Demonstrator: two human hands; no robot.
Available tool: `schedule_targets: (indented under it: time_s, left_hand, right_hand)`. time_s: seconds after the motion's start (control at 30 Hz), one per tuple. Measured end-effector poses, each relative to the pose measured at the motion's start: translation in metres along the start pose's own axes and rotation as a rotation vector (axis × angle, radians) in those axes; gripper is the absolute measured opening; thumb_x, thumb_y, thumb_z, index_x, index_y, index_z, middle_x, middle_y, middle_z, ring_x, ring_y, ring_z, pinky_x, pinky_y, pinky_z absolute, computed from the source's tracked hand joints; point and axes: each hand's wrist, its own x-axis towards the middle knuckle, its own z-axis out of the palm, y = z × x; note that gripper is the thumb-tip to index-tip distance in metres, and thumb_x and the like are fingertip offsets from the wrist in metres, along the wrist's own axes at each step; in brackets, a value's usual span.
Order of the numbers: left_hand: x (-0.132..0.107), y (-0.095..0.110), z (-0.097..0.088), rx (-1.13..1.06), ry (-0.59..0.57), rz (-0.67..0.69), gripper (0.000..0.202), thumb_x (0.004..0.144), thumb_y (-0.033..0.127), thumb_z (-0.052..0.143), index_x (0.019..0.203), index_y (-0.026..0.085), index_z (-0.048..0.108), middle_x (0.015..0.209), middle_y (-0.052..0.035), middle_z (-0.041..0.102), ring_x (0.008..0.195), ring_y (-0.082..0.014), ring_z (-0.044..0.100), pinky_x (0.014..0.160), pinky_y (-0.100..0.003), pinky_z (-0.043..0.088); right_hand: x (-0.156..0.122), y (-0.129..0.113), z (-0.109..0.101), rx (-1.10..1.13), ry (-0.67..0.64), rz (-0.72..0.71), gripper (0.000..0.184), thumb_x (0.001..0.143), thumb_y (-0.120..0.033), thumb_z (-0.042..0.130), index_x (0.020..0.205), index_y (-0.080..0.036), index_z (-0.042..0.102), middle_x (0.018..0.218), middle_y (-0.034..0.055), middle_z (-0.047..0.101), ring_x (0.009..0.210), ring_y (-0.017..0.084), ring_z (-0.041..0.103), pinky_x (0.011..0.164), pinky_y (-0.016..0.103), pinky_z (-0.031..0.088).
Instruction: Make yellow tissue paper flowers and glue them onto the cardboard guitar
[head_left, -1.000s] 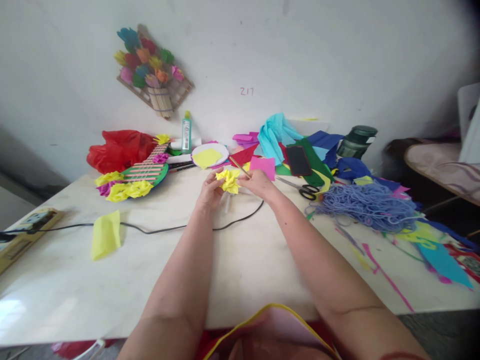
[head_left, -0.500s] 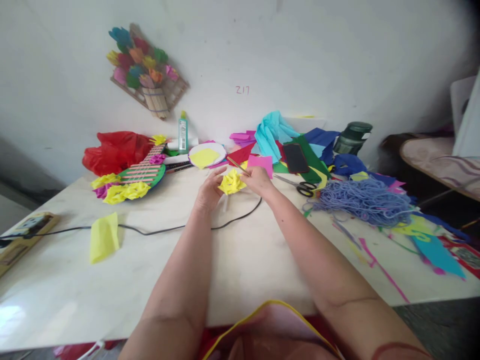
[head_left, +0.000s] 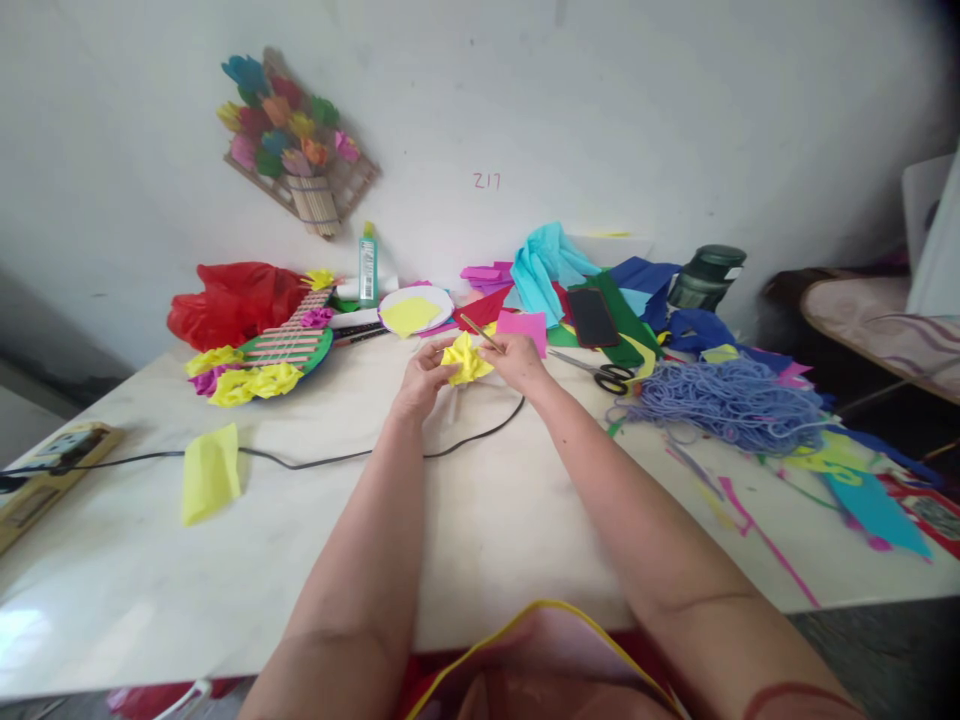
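Note:
Between my hands, above the middle of the table, is a yellow crepe-paper flower [head_left: 466, 358] with crumpled petals. My left hand [head_left: 421, 382] pinches its left side between thumb and fingers. On the other side, my right hand [head_left: 519, 362] is closed around a thin wooden stick [head_left: 478, 329] that points up to the left, and its fingertips are against the flower's right edge. Whether the right fingers also grip the paper, I cannot tell. A pale, thin piece [head_left: 453, 405] shows just below the flower. To the right lie black-handled scissors [head_left: 611, 377].
A black cord [head_left: 300, 467] crosses the table from a power strip [head_left: 56, 465]. Yellow paper [head_left: 211, 475] lies left, with a decorated guitar-shaped craft [head_left: 281, 350] behind. Blue yarn [head_left: 731, 403], a phone [head_left: 592, 317], a glue bottle [head_left: 367, 265] and paper scraps surround the work spot.
My left fingers, which were raised and apart beside the flower, have closed onto its left side. The flower has turned slightly; my right hand has barely moved.

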Motion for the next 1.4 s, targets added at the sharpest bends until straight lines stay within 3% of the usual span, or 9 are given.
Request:
schedule_targets:
  time_s: [0.17,0.27,0.33,0.47,0.63,0.8,1.07,1.2,1.4]
  left_hand:
    - [0.002,-0.001,-0.001,0.015,0.043,0.048,0.056,0.047,0.02,0.083,0.101,0.017,0.066,0.082,-0.0019,0.073,0.07,-0.0167,0.066,0.065,-0.028,0.051]
    - [0.003,-0.003,-0.005,0.026,0.071,0.085,0.057,0.048,0.02,0.082,0.103,0.017,0.065,0.08,-0.002,0.073,0.07,-0.0173,0.066,0.068,-0.029,0.052]
    - [0.004,-0.005,-0.007,0.045,0.086,0.103,0.058,0.05,0.021,0.081,0.105,0.017,0.065,0.081,-0.0027,0.073,0.072,-0.0187,0.067,0.069,-0.031,0.052]
    - [0.005,-0.009,-0.01,0.065,0.092,0.114,0.059,0.05,0.022,0.081,0.107,0.017,0.065,0.085,-0.0039,0.074,0.074,-0.0202,0.068,0.07,-0.033,0.053]
    - [0.008,-0.012,-0.01,0.074,0.089,0.115,0.058,0.05,0.022,0.082,0.105,0.017,0.066,0.088,-0.0043,0.074,0.076,-0.0209,0.068,0.073,-0.034,0.053]
    - [0.007,-0.01,-0.008,0.111,0.09,0.104,0.06,0.047,0.022,0.082,0.104,0.016,0.066,0.084,-0.0036,0.072,0.075,-0.0211,0.067,0.074,-0.035,0.052]
    - [0.004,-0.01,-0.008,0.123,0.086,0.1,0.055,0.049,0.021,0.081,0.103,0.017,0.067,0.082,-0.0025,0.072,0.073,-0.0205,0.066,0.073,-0.034,0.052]
    - [0.003,-0.009,-0.007,0.127,0.066,0.084,0.056,0.049,0.021,0.081,0.103,0.018,0.068,0.084,-0.0032,0.072,0.074,-0.0207,0.067,0.073,-0.034,0.052]
    - [0.001,-0.007,-0.004,0.139,0.034,0.063,0.06,0.048,0.023,0.082,0.105,0.018,0.066,0.084,-0.0028,0.071,0.075,-0.0201,0.067,0.073,-0.033,0.052]
  right_hand:
    - [-0.005,-0.004,-0.007,-0.097,-0.061,-0.012,0.024,0.08,-0.039,0.062,0.091,-0.02,0.07,0.083,0.0023,0.068,0.078,0.017,0.06,0.069,0.027,0.043]
    - [-0.006,-0.006,-0.014,-0.053,-0.117,0.026,0.033,0.09,-0.048,0.047,0.095,-0.02,0.064,0.087,0.003,0.068,0.08,0.017,0.059,0.07,0.027,0.042]
    - [-0.003,-0.006,-0.016,-0.044,-0.131,0.042,0.032,0.093,-0.045,0.041,0.093,-0.02,0.061,0.087,0.0037,0.067,0.08,0.018,0.059,0.071,0.028,0.042]
    - [0.01,-0.005,-0.019,-0.041,-0.128,-0.016,0.026,0.092,-0.035,0.045,0.079,-0.018,0.062,0.076,0.0023,0.063,0.072,0.015,0.056,0.069,0.026,0.04]
    - [0.02,0.0,-0.019,0.047,-0.112,-0.139,0.033,0.09,-0.039,0.047,0.079,-0.016,0.068,0.059,-0.0018,0.053,0.063,0.014,0.051,0.063,0.026,0.038]
    - [0.017,0.009,-0.014,0.025,-0.072,-0.147,0.027,0.088,-0.04,0.051,0.086,-0.019,0.068,0.066,-0.0015,0.059,0.065,0.014,0.054,0.062,0.025,0.039]
    - [0.018,0.018,-0.017,0.006,-0.078,-0.122,0.027,0.084,-0.036,0.054,0.071,-0.017,0.068,0.064,0.0001,0.06,0.066,0.014,0.054,0.063,0.025,0.04]
    - [0.014,0.016,-0.014,0.046,-0.107,-0.092,0.028,0.084,-0.037,0.055,0.085,-0.016,0.073,0.058,-0.0026,0.055,0.059,0.012,0.049,0.059,0.024,0.039]
    - [0.009,0.01,-0.013,0.176,-0.195,0.026,0.042,0.082,-0.033,0.06,0.118,-0.012,0.069,0.064,-0.0015,0.06,0.058,0.012,0.053,0.061,0.025,0.046]
